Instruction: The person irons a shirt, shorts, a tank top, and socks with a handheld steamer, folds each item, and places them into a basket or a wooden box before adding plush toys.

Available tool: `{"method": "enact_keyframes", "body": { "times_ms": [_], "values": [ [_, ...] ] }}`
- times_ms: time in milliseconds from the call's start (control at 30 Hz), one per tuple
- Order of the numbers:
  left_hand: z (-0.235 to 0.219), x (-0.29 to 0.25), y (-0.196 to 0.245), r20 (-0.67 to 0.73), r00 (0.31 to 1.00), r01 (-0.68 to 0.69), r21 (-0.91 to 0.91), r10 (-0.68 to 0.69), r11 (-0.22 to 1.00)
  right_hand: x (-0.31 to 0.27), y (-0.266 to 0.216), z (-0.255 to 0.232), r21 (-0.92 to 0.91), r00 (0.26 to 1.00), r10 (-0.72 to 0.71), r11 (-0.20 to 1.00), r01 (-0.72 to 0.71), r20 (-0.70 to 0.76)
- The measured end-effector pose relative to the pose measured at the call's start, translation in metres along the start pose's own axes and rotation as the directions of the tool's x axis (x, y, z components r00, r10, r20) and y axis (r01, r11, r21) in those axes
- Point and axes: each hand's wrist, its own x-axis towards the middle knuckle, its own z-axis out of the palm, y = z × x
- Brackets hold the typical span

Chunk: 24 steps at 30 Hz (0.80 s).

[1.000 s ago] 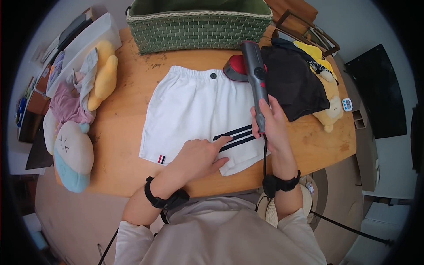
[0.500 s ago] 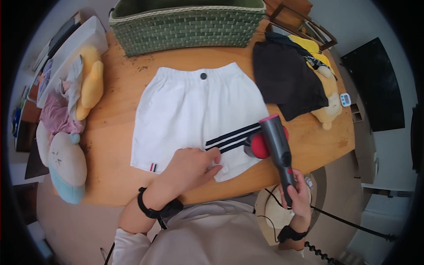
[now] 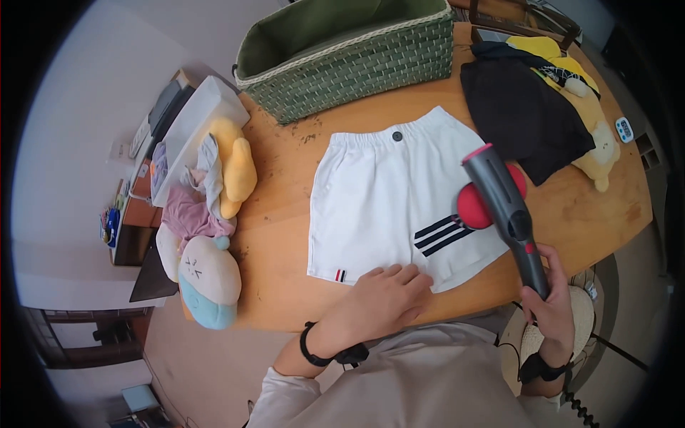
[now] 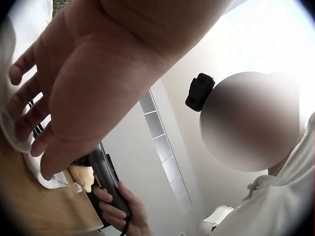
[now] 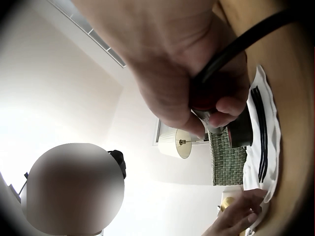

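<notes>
White shorts with navy stripes lie flat on the wooden table. My left hand presses flat on the shorts' near hem, fingers straight; the left wrist view shows the same hand on white cloth. My right hand grips the handle of a grey handheld steamer with a red head, held over the shorts' right edge by the stripes. In the right wrist view the right hand is wrapped round the steamer handle and its black cord.
A green woven basket stands at the table's far side. Dark and yellow clothes with a plush toy lie at the right. Plush toys and pink cloth sit at the left edge. A small timer is far right.
The steamer came from the waistband back toward me to the right hem near the stripes. My left hand slid from the stripes to the near hem. My head turned, shifting the whole view.
</notes>
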Motion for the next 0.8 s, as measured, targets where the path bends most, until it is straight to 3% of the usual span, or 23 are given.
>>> {"method": "enact_keyframes", "body": {
  "times_ms": [67, 100, 167, 200, 233, 267, 367, 400, 467, 600, 733, 800],
  "values": [
    [-0.009, -0.013, 0.013, 0.016, 0.999, 0.036, -0.051, -0.035, 0.998, 0.006, -0.004, 0.008, 0.035, 0.991, -0.004, 0.999, -0.001, 0.133],
    [-0.009, -0.021, 0.011, 0.019, 0.999, 0.043, -0.051, -0.042, 0.998, 0.008, -0.017, 0.011, -0.006, 0.978, 0.092, 0.996, -0.093, 0.186],
    [-0.006, -0.044, -0.003, -0.117, 0.978, 0.169, -0.051, -0.174, 0.984, 0.014, -0.022, 0.015, -0.038, 0.961, 0.103, 0.995, -0.096, 0.255],
    [-0.003, -0.057, -0.01, -0.117, 0.976, 0.177, -0.049, -0.181, 0.983, 0.018, -0.024, 0.017, -0.075, 0.941, 0.112, 0.993, -0.093, 0.318],
    [0.0, -0.073, -0.017, -0.248, 0.904, 0.339, -0.08, -0.348, 0.938, 0.022, -0.027, 0.021, -0.097, 0.929, 0.096, 0.993, -0.065, 0.358],
    [0.003, -0.087, -0.025, -0.367, 0.787, 0.484, -0.131, -0.496, 0.865, 0.027, -0.025, 0.021, -0.098, 0.925, 0.103, 0.993, -0.072, 0.365],
    [0.007, -0.119, -0.047, -0.521, 0.557, 0.675, -0.171, -0.647, 0.718, 0.041, -0.02, 0.025, -0.174, 0.853, 0.052, 0.984, 0.046, 0.519],
    [0.009, -0.125, -0.051, -0.524, 0.547, 0.678, -0.179, -0.653, 0.712, 0.045, -0.022, 0.029, -0.237, 0.83, 0.097, 0.971, 0.043, 0.549],
    [0.015, -0.135, -0.058, -0.578, 0.463, 0.697, -0.231, -0.672, 0.679, 0.051, -0.022, 0.035, -0.307, 0.802, 0.149, 0.951, 0.045, 0.579],
    [0.022, -0.128, -0.061, -0.672, 0.472, 0.686, -0.127, -0.571, 0.717, 0.057, -0.019, 0.05, -0.308, 0.745, 0.112, 0.942, 0.13, 0.657],
    [0.031, -0.14, -0.07, -0.689, 0.464, 0.652, -0.16, -0.556, 0.741, 0.066, -0.019, 0.074, -0.325, 0.7, 0.135, 0.934, 0.145, 0.701],
    [0.037, -0.145, -0.072, -0.723, 0.322, 0.535, -0.393, -0.611, 0.748, 0.071, -0.024, 0.088, -0.329, 0.69, 0.136, 0.931, 0.156, 0.711]
  ]
}}
